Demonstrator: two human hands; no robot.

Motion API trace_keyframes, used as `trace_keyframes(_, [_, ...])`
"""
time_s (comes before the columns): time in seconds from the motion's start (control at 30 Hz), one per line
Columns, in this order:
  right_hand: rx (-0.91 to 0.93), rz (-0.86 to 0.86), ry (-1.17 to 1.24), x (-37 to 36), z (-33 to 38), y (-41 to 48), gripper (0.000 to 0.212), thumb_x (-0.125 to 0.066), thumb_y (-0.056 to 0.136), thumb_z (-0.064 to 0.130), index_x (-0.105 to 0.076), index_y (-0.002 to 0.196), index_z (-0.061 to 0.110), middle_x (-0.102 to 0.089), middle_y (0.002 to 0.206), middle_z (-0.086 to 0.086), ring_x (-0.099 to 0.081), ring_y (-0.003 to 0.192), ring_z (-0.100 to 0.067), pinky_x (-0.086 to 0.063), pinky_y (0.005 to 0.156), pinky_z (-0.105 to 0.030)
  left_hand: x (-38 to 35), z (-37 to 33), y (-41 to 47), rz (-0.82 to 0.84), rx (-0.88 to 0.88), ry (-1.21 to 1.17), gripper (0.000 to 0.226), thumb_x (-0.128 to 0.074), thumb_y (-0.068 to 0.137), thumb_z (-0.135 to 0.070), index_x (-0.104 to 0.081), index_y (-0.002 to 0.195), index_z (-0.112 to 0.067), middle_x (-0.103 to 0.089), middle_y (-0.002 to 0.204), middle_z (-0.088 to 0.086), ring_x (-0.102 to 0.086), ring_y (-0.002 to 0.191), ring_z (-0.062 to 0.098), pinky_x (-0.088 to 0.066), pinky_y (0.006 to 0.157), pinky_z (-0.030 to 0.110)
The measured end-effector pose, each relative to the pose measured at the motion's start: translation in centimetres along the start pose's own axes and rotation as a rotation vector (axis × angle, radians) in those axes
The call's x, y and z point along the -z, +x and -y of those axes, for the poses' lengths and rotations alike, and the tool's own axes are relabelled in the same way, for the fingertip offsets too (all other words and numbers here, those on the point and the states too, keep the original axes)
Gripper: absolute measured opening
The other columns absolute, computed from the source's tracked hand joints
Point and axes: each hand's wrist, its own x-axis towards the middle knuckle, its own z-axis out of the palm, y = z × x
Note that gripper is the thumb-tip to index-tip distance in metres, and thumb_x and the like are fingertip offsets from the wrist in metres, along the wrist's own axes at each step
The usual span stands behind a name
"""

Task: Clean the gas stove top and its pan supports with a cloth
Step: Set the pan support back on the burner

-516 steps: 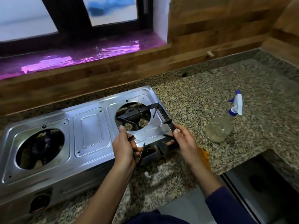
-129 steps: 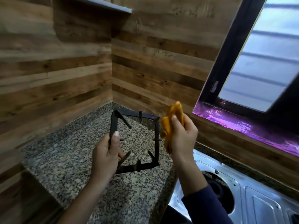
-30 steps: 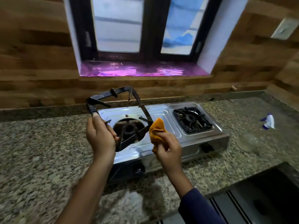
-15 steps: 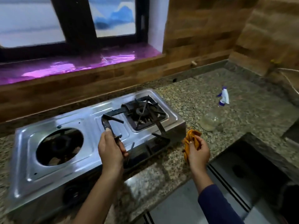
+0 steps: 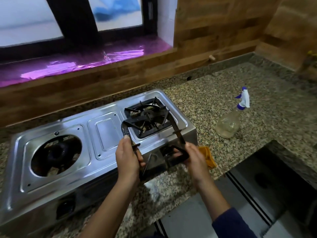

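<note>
A steel two-burner gas stove sits on the granite counter. Its right burner carries a black pan support. The left burner is bare, with no support on it. Both hands hold a second black pan support tilted above the stove's front right corner. My left hand grips its left bar and my right hand grips its near right corner. The orange cloth lies on the counter just right of my right hand, partly hidden by it.
A clear spray bottle with a blue and white trigger stands on the counter right of the stove. A dark sink drops away at the lower right. A wooden backsplash and a window with a purple-lit sill run behind.
My right hand has put the orange cloth down on the counter and taken hold of the pan support's right side. My left hand keeps its grip on the support.
</note>
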Motion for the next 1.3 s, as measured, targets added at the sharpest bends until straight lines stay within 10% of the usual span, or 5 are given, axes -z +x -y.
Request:
trace_keyframes(0.27, [-0.021,0.272,0.481,-7.7,3.4,0.3,0.019,-0.059,0.082,0.018,-0.056,0.100,0.013,-0.057,0.062,0.001,-0.060,0.056,-0.012,-0.053,0.063,-0.024,5.8,-2.7,1.4,-0.060,-0.185,-0.119,0.010,-0.040,0.103,-0.020,-0.047,0.108,-0.014,-0.059,0.091,0.008,-0.058,0.048,0.017,-0.046,0.045,0.023])
trace_keyframes(0.43, [0.024,0.549,0.314,-13.4,5.2,1.1,0.007,-0.050,0.092,0.015,-0.052,0.098,0.012,-0.051,0.059,0.001,-0.055,0.053,-0.010,-0.050,0.058,-0.021,13.7,-3.9,2.6,-0.217,-0.133,-0.363,0.057,-0.053,0.095,-0.002,-0.026,0.139,-0.025,-0.065,0.105,0.011,-0.068,0.086,0.027,-0.056,0.075,0.043])
trace_keyframes(0.77, [-0.029,0.990,-0.153,-27.0,5.4,3.5,0.007,-0.051,0.096,0.011,-0.048,0.101,0.006,-0.043,0.069,-0.005,-0.048,0.061,-0.014,-0.049,0.063,-0.025,27.5,-1.1,1.7,-0.560,-0.240,0.465,0.015,-0.077,0.080,-0.015,-0.068,0.075,-0.026,-0.066,0.092,-0.012,-0.063,0.083,0.006,-0.052,0.073,0.032])
trace_keyframes(1.3, [0.458,0.894,-0.599,-35.8,1.8,10.9,0.025,-0.078,0.082,0.014,-0.069,0.105,0.016,-0.071,0.101,-0.001,-0.066,0.091,-0.013,-0.054,0.083,-0.031,28.3,1.0,5.7,-0.791,-0.126,0.815,0.013,-0.077,0.075,-0.044,-0.067,0.072,-0.037,-0.053,0.072,-0.023,-0.051,0.087,0.007,-0.021,0.079,0.031])
